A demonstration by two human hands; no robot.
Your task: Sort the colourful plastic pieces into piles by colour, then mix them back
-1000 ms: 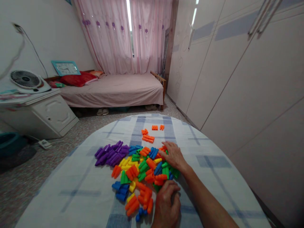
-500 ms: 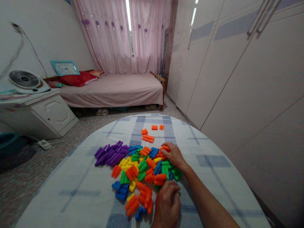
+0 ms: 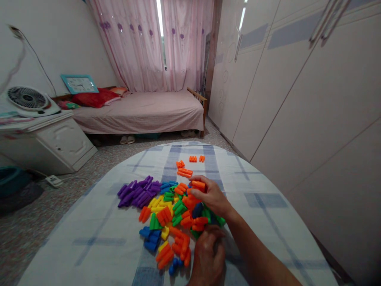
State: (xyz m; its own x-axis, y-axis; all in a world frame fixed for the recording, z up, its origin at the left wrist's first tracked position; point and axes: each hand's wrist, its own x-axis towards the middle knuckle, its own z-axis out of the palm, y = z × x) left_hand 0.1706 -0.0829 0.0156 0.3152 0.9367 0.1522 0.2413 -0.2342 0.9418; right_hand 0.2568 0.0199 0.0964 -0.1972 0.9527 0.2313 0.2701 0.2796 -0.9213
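Observation:
My right hand (image 3: 212, 195) pinches an orange plastic building block (image 3: 198, 185) of joined tubes, raised over the right side of a mixed heap. Below that hand, more orange and blue pieces are partly covered. My left hand (image 3: 208, 254) lies curled on the cloth at the heap's near edge, just under an orange block (image 3: 200, 223); what its fingers hold, if anything, is hidden. Around them lie green blocks (image 3: 178, 207), yellow blocks (image 3: 159, 203) and blue blocks (image 3: 151, 238). Purple blocks (image 3: 139, 192) form a pile of their own at the left.
Several orange blocks (image 3: 185, 172) lie apart, beyond the heap. The round table (image 3: 98, 214) has a checked cloth. Behind it stand a bed (image 3: 143, 111), a white cabinet (image 3: 65, 139) with a fan (image 3: 28, 99), and a wardrobe (image 3: 297, 119) along the right.
My right hand has lifted an orange block from the heap and moved left and toward me with it. My left hand has hardly moved.

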